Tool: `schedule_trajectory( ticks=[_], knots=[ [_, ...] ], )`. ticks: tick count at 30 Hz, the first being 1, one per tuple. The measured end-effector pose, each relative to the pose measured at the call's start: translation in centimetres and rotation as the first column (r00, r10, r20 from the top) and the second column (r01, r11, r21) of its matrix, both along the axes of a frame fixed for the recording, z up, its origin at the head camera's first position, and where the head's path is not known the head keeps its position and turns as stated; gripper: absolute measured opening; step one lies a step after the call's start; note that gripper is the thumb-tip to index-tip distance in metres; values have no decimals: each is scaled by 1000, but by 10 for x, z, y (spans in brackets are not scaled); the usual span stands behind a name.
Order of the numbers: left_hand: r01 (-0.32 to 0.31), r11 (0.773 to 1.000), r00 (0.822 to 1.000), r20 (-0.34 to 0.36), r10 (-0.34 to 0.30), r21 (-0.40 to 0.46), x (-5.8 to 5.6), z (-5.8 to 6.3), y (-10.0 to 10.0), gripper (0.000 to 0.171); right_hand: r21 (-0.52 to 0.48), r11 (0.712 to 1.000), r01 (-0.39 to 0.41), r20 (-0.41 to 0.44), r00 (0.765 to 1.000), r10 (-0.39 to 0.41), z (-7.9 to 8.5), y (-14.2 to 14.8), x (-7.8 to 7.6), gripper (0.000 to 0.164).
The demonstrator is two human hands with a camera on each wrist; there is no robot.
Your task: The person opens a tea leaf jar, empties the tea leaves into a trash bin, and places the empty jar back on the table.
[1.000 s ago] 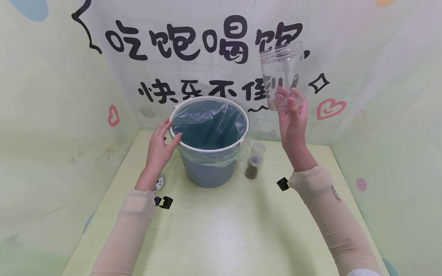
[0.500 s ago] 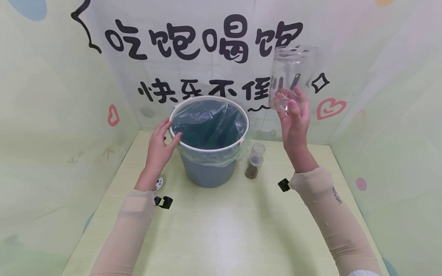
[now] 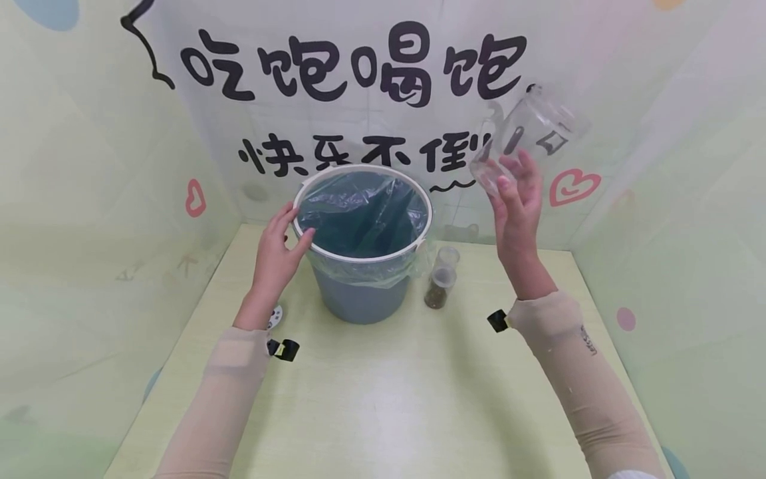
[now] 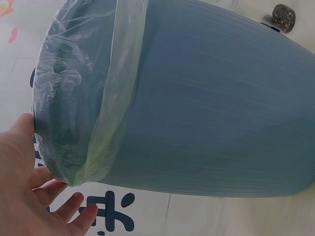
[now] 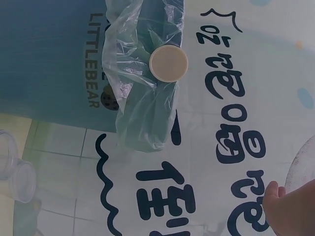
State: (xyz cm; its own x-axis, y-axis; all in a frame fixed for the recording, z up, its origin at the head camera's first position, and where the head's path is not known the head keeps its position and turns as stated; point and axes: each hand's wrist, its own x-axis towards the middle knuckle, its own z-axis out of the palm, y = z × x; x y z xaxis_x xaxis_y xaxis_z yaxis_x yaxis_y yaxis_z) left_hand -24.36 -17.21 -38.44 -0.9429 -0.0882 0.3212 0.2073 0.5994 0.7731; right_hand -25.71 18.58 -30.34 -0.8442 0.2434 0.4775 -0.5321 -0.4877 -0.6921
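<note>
A clear jar (image 3: 529,126) is held up near the back wall in my right hand (image 3: 517,199), whose fingers and thumb grip it near its base. The jar leans, mouth toward the upper right, and looks see-through with no visible contents. In the right wrist view only an edge of the jar (image 5: 302,167) shows beside the thumb. My left hand (image 3: 278,256) rests at the left rim of a blue-grey trash bin (image 3: 359,303), fingers extended and spread. A translucent bag (image 4: 74,83) lines the bin and folds over its rim.
Right of the bin stand a small container of brown bits (image 3: 437,293) and a small clear container (image 3: 447,257) behind it. A white round patterned thing (image 3: 276,317) lies partly hidden by the left wrist. Printed walls enclose the table (image 3: 371,406) on three sides.
The jar has swung from nearly upright to tilted, its mouth moving rightward. My right hand has shifted slightly right with it. My left hand stays at the bin rim.
</note>
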Motion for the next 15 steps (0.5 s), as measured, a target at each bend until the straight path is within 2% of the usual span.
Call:
schedule_trajectory(
  ticks=[8,15],
  knots=[
    [-3,1000,1000,2,3,1,1,1,0,60,92,996,-5,82,997,-2,-8,16,0,78],
    [-3,1000,1000,-2,3,4,1,1,0,60,154,987,38,160,985,-63,-24,30,-4,81]
  ],
)
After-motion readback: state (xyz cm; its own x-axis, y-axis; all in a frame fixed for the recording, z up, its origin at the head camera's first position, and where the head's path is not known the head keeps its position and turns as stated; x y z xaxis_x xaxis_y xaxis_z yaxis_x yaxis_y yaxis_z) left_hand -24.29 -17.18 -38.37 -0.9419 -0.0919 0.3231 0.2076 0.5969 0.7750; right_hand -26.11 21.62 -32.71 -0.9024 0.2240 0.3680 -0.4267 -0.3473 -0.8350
